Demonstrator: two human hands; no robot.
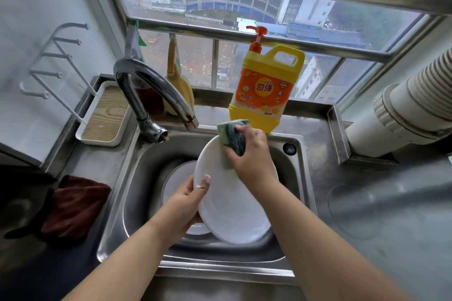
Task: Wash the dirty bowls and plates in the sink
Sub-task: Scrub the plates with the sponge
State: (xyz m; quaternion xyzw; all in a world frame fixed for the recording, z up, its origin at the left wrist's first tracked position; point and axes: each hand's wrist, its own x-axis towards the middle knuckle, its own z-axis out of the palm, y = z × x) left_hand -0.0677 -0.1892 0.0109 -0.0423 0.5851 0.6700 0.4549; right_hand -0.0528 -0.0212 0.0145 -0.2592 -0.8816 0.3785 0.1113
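Note:
A white plate [230, 208] is held tilted over the steel sink [137, 178]. My left hand [188, 203] grips its left rim, thumb on the face and fingers behind. My right hand [252, 156] holds a green and dark sponge [232, 137] and presses it against the plate's upper edge. Under the plate, another white dish [176, 178] lies in the sink basin, mostly hidden.
A chrome faucet [151, 90] arches over the sink's back left. An orange dish soap bottle [266, 83] stands on the sill behind the sink. A white tray [105, 115] is at the left, a dark red cloth [75, 205] beside the sink, a white pipe [401, 110] at the right.

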